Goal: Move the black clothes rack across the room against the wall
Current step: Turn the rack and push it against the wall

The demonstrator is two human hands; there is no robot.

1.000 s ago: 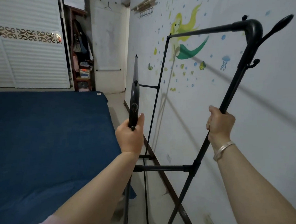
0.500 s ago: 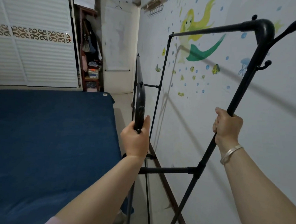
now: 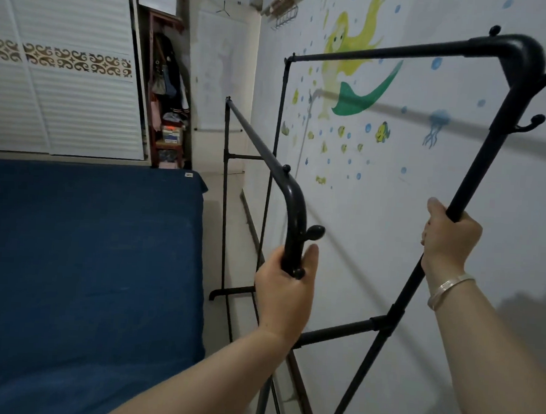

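Head view: we have both hands on the black clothes rack (image 3: 364, 54), which stands directly ahead of us in the narrow aisle between the blue bed (image 3: 80, 259) and the painted wall (image 3: 395, 169). Our left hand (image 3: 284, 290) is wrapped tight around the curved end of the nearer, lower upright, just below its knobbed hook. Our right hand (image 3: 448, 240) is clenched on the taller slanted post, higher up and further forward than the left hand. Both grips are fully closed on tubing; no fingers are spread.

The rack's long axis runs away from our hands, roughly parallel to the wall, its rails reaching toward the far end of the room. The wall lies to the right of the right hand, close beside that post, though we cannot tell whether the frame touches it. We judge the coming move to be a sideways press rightward, led by the right hand, which is nearer the wall, keeping the rails parallel to it.
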